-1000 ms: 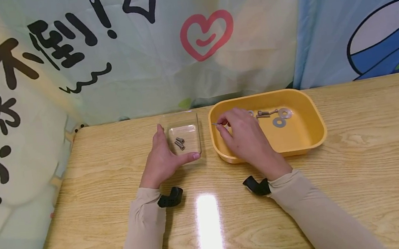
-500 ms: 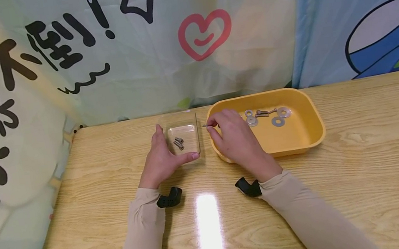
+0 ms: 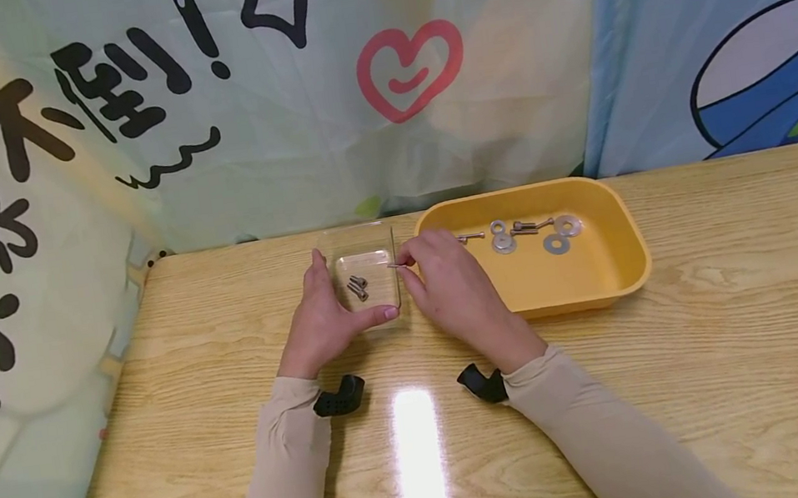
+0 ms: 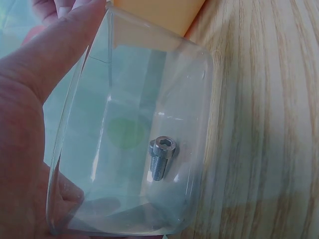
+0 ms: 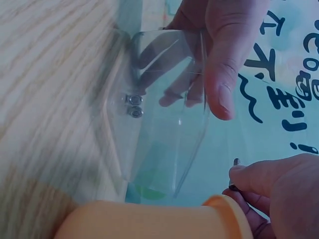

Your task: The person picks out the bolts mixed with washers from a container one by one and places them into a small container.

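A clear plastic box (image 3: 372,241) stands on the table, gripped by my left hand (image 3: 327,319), its thumb along the near rim and its fingers round the left side. Inside lie a few socket-head screws (image 3: 358,288), seen closer as silver screws (image 4: 160,155) in the left wrist view. Between thumb and finger, my right hand (image 3: 453,282) pinches a thin metal screw (image 3: 394,266), at the box's right rim. In the right wrist view, fingers partly cover that screw (image 5: 237,162).
Right of the box is a yellow plastic tray (image 3: 585,279), under part of my right hand. It holds several flat washers (image 3: 556,243) and metal screws (image 3: 523,226). A printed cloth (image 3: 489,128) hangs behind the wooden table (image 3: 736,280).
My right hand has moved left with the pinched screw, from over the yellow tray to the box's right rim. Washers and screws it covered now show. My left hand keeps its hold.
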The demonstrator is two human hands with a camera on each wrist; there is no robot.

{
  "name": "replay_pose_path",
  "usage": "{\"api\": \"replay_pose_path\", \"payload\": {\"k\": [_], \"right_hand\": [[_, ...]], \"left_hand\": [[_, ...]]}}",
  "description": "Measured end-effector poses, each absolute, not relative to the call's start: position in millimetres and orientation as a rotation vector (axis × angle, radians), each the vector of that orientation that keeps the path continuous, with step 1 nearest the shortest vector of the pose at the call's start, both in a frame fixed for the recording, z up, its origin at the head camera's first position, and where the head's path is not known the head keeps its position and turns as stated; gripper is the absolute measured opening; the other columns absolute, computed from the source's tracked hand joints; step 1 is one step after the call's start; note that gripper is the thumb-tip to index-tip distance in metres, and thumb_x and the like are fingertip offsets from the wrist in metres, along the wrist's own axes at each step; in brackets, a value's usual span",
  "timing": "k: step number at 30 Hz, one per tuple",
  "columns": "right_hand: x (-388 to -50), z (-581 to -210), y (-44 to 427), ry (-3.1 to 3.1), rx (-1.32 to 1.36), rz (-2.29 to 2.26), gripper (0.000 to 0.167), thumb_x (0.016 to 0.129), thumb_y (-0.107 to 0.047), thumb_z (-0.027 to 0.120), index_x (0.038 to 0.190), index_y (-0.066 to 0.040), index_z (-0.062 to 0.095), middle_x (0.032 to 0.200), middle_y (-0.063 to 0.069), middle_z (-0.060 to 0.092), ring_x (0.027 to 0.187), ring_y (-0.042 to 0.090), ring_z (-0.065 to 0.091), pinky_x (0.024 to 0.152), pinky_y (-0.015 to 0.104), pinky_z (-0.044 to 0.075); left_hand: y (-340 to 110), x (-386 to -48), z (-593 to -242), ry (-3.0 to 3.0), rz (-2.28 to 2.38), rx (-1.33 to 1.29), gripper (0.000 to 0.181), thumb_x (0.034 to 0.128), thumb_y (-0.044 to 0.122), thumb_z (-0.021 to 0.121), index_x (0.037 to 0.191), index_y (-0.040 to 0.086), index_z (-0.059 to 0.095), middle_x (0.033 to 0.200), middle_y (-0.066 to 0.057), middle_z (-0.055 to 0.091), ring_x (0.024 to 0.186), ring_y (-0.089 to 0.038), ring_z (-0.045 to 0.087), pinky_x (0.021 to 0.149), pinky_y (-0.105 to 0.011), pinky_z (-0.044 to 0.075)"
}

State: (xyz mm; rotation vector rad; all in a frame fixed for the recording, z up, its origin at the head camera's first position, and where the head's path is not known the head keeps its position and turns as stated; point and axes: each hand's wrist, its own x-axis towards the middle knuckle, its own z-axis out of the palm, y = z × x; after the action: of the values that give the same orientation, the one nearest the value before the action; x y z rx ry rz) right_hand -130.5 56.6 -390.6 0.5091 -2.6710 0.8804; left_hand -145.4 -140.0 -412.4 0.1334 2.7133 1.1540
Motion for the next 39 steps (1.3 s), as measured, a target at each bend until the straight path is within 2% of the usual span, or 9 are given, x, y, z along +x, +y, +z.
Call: {"api": "replay_pose_path", "payload": {"k": [20,32,39], "right_hand": [[-130,-400,52,-2.621,0.639,0.804,0.003,0.094,-0.007,0.07,0.094,-0.004,0.071,0.098,0.01,0.069,0.095,0.029,0.059,0.085,0.043,0.049],[-130,-403,51,-2.643,0.673,0.743,0.005,0.094,-0.01,0.072,0.093,-0.005,0.072,0.096,0.007,0.069,0.09,0.025,0.057,0.076,0.038,0.051],[-131,-404,51,-2.637,0.698,0.708,0.004,0.092,-0.01,0.073,0.092,-0.006,0.073,0.096,0.006,0.069,0.089,0.026,0.059,0.077,0.039,0.052]], "left_hand": [[-140,-145,-411,2.723,1.13,0.137,0.142,0.0696,0.06,0.087,0.16,0.001,-0.006,0.165,-0.02,0.013,0.144,-0.038,0.033,0.114,-0.049,0.034],[-139,-145,-411,2.731,1.115,0.136,0.142,0.0696,0.06,0.087,0.16,0.001,-0.006,0.165,-0.019,0.013,0.143,-0.038,0.035,0.113,-0.049,0.036],[-139,-145,-412,2.734,1.108,0.139,0.142,0.0693,0.061,0.086,0.16,0.001,-0.006,0.165,-0.019,0.013,0.143,-0.038,0.035,0.112,-0.049,0.036]]}}
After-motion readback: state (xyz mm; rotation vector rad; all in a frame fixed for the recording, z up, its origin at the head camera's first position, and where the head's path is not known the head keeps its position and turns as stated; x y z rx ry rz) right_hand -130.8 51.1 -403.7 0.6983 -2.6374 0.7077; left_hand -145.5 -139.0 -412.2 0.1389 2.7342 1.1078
